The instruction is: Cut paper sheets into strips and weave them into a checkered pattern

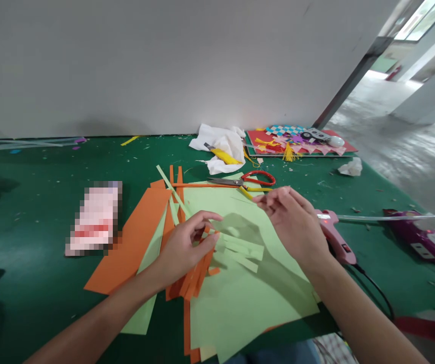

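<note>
Orange strips (198, 273) beneath curled left hand (190, 245); right hand (295, 225), fingers bent, near scissors (238, 182); cannot tell either's grip.

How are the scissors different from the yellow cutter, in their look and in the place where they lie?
The scissors have two looped handles, one red and one yellow, while the cutter has one straight yellow body. The scissors lie at the far edge of the green paper; the cutter lies farther back, on the white tissue. Both have some yellow, and both point their blades toward the left.
</note>
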`<state>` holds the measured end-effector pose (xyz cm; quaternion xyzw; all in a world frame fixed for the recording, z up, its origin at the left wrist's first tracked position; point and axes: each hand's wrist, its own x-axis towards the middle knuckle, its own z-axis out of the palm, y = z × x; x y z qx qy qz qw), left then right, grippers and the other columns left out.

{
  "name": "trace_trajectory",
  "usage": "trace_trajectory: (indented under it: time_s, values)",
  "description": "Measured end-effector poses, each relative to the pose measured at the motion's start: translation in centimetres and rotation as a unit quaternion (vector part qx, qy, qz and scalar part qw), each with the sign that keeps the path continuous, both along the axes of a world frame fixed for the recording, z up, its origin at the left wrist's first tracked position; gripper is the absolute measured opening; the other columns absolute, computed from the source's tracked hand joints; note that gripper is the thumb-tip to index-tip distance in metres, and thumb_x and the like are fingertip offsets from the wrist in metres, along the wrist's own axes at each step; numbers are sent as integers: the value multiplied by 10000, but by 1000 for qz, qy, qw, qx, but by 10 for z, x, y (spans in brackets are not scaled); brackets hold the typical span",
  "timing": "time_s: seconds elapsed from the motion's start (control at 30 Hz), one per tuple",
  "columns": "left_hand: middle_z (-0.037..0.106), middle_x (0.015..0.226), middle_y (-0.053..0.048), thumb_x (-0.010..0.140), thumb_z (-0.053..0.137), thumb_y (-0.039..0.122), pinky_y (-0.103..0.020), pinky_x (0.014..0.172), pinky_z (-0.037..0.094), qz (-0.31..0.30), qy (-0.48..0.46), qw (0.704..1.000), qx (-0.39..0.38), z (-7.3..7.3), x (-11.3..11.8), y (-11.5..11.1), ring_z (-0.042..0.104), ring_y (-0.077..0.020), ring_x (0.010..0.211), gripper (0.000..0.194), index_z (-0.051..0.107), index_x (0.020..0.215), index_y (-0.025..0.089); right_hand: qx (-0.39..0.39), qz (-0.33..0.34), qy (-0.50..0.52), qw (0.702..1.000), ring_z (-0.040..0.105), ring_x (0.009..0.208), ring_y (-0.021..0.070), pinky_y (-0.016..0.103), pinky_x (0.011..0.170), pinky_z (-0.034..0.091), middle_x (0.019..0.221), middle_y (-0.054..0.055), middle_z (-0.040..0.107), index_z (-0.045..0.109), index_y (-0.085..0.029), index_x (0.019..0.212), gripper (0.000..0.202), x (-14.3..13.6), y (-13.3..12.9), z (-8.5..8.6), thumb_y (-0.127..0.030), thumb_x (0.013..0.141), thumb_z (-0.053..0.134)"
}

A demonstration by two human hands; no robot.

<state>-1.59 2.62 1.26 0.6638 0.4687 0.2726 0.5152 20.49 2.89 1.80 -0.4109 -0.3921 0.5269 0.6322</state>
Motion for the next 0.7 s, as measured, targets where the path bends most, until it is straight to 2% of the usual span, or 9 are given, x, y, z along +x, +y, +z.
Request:
trace_trajectory:
  time_s: [0.03,0.1,0.17,0.23,0.33,0.5,0.63,0.7]
  values:
    - [540,815,13,874,544,341,-235,645,438,4,-2,1000,-2,0,0,0,556,-136,699,250,560,1107,251,-12,3,31,999,613,844,141,274,815,483,724,-20,509,547,-214,718,205,2,1,1,-351,866,584]
    - [549,798,15,870,546,343,-239,651,448,13,1,1000,-2,-1,1,1,562,-142,706,249,567,1100,249,-45,7,68,997,597,713,106,221,676,495,722,-30,488,531,-218,736,195,5,2,4,-358,857,592]
    - [563,786,13,863,555,346,-241,658,451,31,5,999,8,-1,2,1,566,-150,726,243,583,1082,243,-69,12,83,994,471,492,56,192,463,407,695,-48,457,508,-221,757,182,6,1,6,-352,856,588]
    - [588,801,5,857,565,357,-244,670,451,60,9,998,20,-1,1,2,569,-156,745,238,598,1060,236,-79,22,81,993,286,377,39,211,361,273,644,-68,401,481,-224,769,184,7,1,8,-353,872,561]
    - [624,835,-5,844,589,386,-253,668,448,109,13,994,26,-4,-1,6,578,-162,753,259,611,1051,231,-86,32,77,993,166,375,59,231,358,187,566,-82,298,453,-227,766,197,7,0,8,-358,899,515]
    - [640,810,-3,810,642,408,-265,714,472,169,-25,985,12,-7,-6,10,624,-182,805,316,628,1070,229,-96,17,42,994,145,406,78,240,386,140,485,-90,222,437,-222,717,268,6,2,4,-405,895,516]
    - [648,807,-6,790,667,411,-269,731,491,191,-46,981,1,-5,-5,9,641,-190,825,328,629,1059,227,-100,17,-93,990,194,402,74,235,399,136,458,-94,276,528,-217,784,210,-1,0,-3,-411,859,556]
    - [651,815,-10,790,667,406,-273,731,495,196,-55,979,5,-5,-4,9,643,-190,823,320,627,1051,226,-115,68,-199,971,229,409,79,227,398,158,467,-96,306,587,-220,943,220,-4,-2,-7,-418,848,566]
